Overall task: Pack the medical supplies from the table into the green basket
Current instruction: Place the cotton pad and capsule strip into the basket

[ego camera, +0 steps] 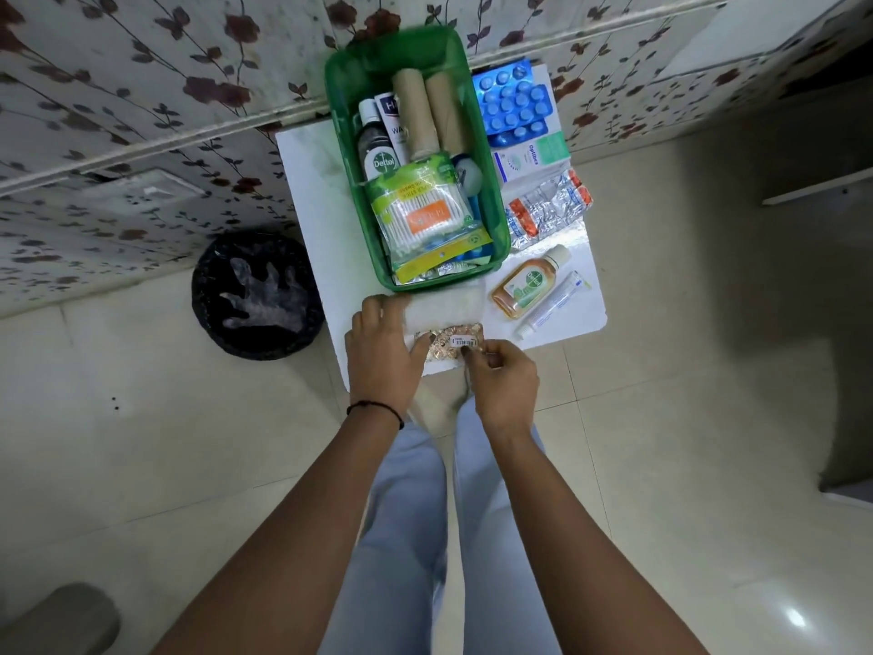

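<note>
The green basket (496,215) stands on the small white table (312,182) and holds a Dettol bottle, two brown rolls (415,111), a cotton swab pack (420,215) and other items. At the table's near edge lies a white cotton pack (444,307) with a clear packet of orange pieces (449,340) on it. My left hand (385,352) grips the packet's left side. My right hand (503,380) pinches its right end by the barcode label. On the table, right of the basket, lie blue tablet strips (515,104), a white box (529,158), orange-and-silver strips (548,210), an amber Dettol bottle (524,286) and a tube (552,307).
A black bin (257,295) with a clear plastic glove in it stands on the floor left of the table. Floral wallpaper covers the wall behind. My legs are below the table's near edge. The floor is pale tile.
</note>
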